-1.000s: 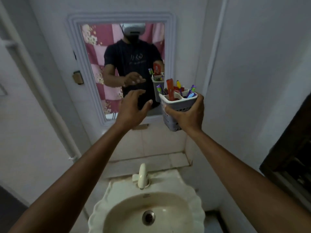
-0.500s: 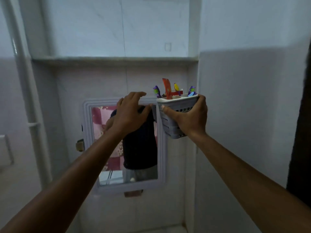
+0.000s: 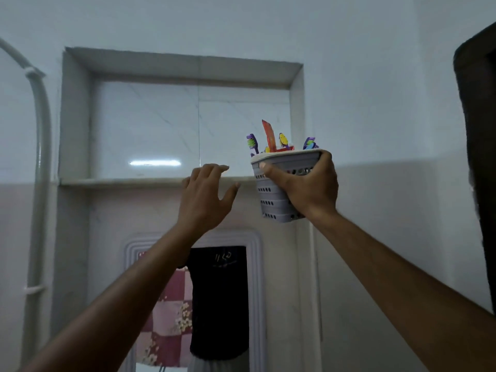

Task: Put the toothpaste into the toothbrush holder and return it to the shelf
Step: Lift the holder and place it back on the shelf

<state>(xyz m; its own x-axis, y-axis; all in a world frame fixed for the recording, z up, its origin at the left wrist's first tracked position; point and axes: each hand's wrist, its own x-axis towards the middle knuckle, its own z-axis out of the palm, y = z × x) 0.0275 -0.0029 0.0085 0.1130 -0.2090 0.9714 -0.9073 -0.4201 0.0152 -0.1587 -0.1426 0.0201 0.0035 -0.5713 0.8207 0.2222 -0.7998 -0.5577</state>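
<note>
My right hand grips a grey perforated toothbrush holder, raised in front of the right end of the recessed shelf. A red toothpaste tube and several coloured toothbrushes stick up out of the holder. The holder's rim is a little above the ledge; its base hangs below it. My left hand is raised to the left of the holder, fingers spread and empty, its fingertips at ledge height.
The shelf is a marble-lined niche in the white wall. Below it is a framed mirror. A grey pipe runs down the left wall. A dark frame edge stands at the right.
The view has tilted up from the sink and mirror to the niche. Both hands have risen, the right one carrying the holder up to ledge height.
</note>
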